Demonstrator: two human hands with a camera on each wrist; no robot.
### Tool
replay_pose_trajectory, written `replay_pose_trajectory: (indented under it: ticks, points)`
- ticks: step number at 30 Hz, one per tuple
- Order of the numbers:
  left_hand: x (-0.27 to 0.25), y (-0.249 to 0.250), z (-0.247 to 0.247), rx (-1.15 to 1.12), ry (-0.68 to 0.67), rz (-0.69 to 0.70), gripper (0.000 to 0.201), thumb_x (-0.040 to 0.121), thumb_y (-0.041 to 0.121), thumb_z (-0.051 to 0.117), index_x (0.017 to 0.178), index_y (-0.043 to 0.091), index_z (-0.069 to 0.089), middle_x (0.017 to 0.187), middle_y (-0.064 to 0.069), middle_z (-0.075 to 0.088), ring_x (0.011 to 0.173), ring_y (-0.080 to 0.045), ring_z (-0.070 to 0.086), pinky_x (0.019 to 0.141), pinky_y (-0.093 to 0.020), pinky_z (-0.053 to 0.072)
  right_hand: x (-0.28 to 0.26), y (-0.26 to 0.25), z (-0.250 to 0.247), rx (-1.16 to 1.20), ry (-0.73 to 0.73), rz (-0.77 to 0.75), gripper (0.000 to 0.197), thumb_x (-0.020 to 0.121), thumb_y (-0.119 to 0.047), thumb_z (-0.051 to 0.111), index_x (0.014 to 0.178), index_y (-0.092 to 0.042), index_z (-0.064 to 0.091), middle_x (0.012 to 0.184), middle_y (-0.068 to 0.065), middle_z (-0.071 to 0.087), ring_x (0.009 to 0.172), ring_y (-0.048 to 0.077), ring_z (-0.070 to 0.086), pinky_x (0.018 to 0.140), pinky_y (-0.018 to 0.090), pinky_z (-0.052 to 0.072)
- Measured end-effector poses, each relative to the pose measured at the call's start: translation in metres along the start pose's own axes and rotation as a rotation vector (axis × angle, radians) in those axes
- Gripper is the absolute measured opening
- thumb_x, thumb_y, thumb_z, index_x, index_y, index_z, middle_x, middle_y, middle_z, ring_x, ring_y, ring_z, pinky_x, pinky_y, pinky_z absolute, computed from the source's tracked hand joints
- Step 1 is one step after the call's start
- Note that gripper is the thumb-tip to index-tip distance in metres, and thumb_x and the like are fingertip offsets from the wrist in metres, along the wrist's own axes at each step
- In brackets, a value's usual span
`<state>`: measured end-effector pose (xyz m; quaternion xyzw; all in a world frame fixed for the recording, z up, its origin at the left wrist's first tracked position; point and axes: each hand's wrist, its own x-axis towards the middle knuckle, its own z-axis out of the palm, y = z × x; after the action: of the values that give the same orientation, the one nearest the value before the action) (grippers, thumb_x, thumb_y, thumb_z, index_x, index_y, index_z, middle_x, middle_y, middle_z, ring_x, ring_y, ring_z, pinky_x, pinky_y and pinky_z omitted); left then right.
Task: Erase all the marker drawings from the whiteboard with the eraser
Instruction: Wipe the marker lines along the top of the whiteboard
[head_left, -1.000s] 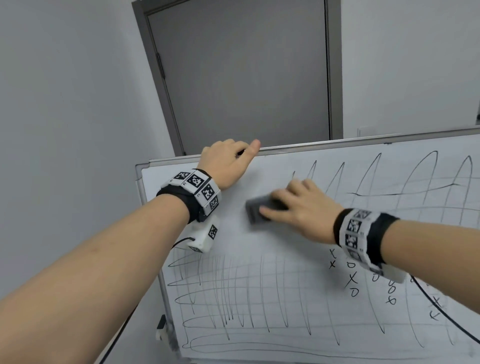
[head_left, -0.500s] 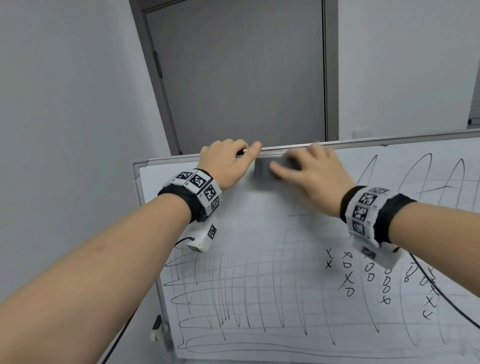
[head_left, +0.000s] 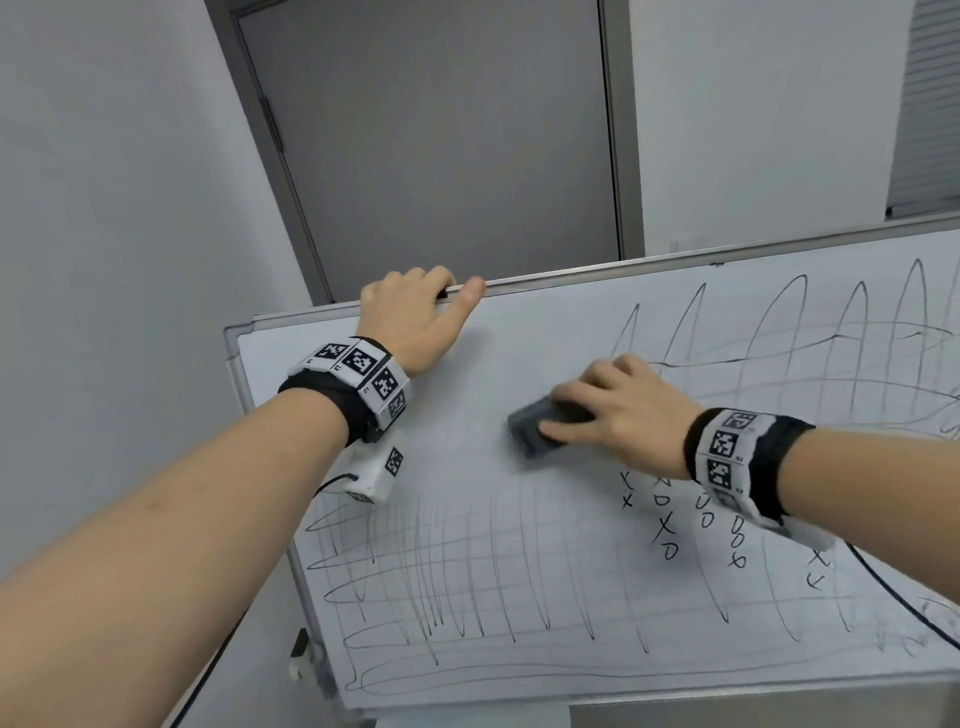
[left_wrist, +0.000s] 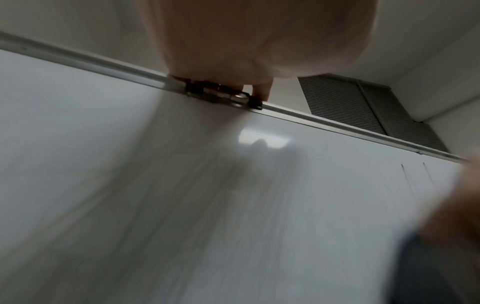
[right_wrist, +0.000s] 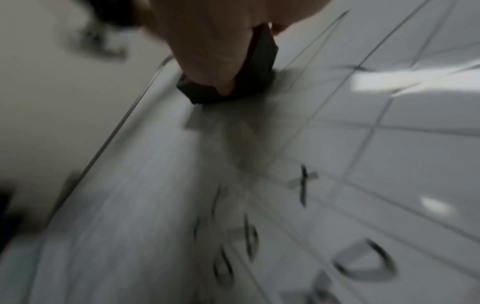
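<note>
Now that our right hand has dragged the eraser down from the top rail, fingers curled round it, the whiteboard's upper left is wiped. Our left hand still grips the rail; loops and marks remain.

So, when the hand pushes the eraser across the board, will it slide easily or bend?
The eraser is a dark block that keeps its shape under the right hand, so probably stiff. It lies flat on the smooth whiteboard, so it likely glides without rolling. The left hand gripping the top edge suggests the board could shift.
</note>
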<state>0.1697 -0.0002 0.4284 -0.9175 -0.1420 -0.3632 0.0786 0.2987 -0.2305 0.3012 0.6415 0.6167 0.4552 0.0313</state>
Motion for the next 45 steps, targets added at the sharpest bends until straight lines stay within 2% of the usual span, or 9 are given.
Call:
replay_pose_trajectory:
  ticks: [3,8,16,19,24,31,38,41,45]
  points:
    - [0.002,0.0,0.0,-0.016,-0.009,-0.006,0.065,0.085,0.072,0.011,0.088,0.026,0.056,0.083,0.002,0.057,0.086,-0.028,0.051,0.087,-0.043,0.041,-0.004,0.013,-0.008,-0.081,-0.186,-0.185,0.068,0.071,-0.004,0.049,0.131,-0.036,0.052,0.123,0.004,0.056,0.095,0.029,0.049,0.076,0.041,0.037]
    - [0.002,0.007,0.005,0.002,0.045,-0.015,0.059,0.085,0.071,0.017,0.083,0.025,0.054,0.079,0.003,0.057,0.082,-0.027,0.05,0.083,-0.041,0.041,0.02,0.052,-0.031,0.031,0.168,0.409,0.055,0.081,-0.014,0.042,0.131,-0.031,0.057,0.126,0.01,0.055,0.095,0.033,0.046,0.076,0.044,0.038]
    - [0.001,0.003,0.007,0.017,0.083,-0.02,0.057,0.088,0.068,0.017,0.085,0.025,0.054,0.079,0.003,0.053,0.087,-0.03,0.054,0.096,-0.045,0.037,-0.073,-0.02,0.027,0.003,-0.202,-0.091,0.082,0.055,-0.001,0.066,0.128,-0.037,0.052,0.124,0.004,0.056,0.093,0.028,0.048,0.074,0.04,0.036]
    - [-0.004,0.013,0.012,0.037,0.078,-0.054,0.061,0.09,0.068,0.016,0.093,0.023,0.058,0.09,0.002,0.055,0.104,-0.028,0.053,0.116,-0.056,0.013,-0.049,0.011,0.001,0.026,-0.079,0.115,0.076,0.064,0.0,0.061,0.132,-0.034,0.054,0.129,0.008,0.054,0.1,0.031,0.047,0.077,0.043,0.038]
    - [-0.011,0.041,0.015,0.108,0.07,-0.004,0.067,0.093,0.067,0.014,0.103,0.02,0.061,0.097,0.0,0.061,0.108,-0.026,0.054,0.116,-0.06,-0.004,-0.027,0.049,-0.025,0.044,0.097,0.372,0.07,0.075,0.0,0.054,0.137,-0.031,0.052,0.133,0.011,0.052,0.102,0.033,0.043,0.078,0.042,0.03]
    - [-0.002,0.073,0.022,0.098,0.085,-0.066,0.062,0.089,0.071,0.017,0.089,0.018,0.048,0.084,-0.001,0.051,0.096,-0.034,0.056,0.116,-0.056,0.013,-0.155,-0.044,0.056,-0.004,-0.363,-0.375,0.07,0.062,-0.018,0.076,0.124,-0.037,0.05,0.116,-0.003,0.055,0.093,0.024,0.048,0.078,0.039,0.037]
    - [0.01,0.092,0.024,0.204,0.012,-0.163,0.074,0.088,0.072,0.008,0.102,0.02,0.059,0.101,-0.011,0.063,0.108,-0.037,0.055,0.116,-0.061,0.004,-0.083,0.027,0.031,0.044,0.015,-0.002,0.06,0.079,-0.005,0.043,0.133,-0.029,0.055,0.122,0.012,0.057,0.092,0.031,0.05,0.075,0.042,0.037]
    - [0.026,0.109,0.029,0.127,0.009,-0.114,0.069,0.089,0.069,0.006,0.081,0.019,0.054,0.089,-0.011,0.064,0.097,-0.036,0.059,0.114,-0.056,0.019,-0.051,0.066,0.006,0.056,0.137,0.208,0.069,0.072,0.0,0.056,0.136,-0.027,0.056,0.125,0.014,0.056,0.093,0.032,0.046,0.075,0.042,0.032]
    - [0.034,0.138,0.042,0.083,0.059,-0.024,0.059,0.088,0.066,0.012,0.073,0.02,0.044,0.08,-0.01,0.063,0.08,-0.036,0.058,0.08,-0.039,0.04,-0.08,0.051,0.029,0.071,0.13,0.047,0.059,0.078,-0.005,0.056,0.133,-0.027,0.055,0.118,0.01,0.058,0.087,0.029,0.044,0.071,0.041,0.035]
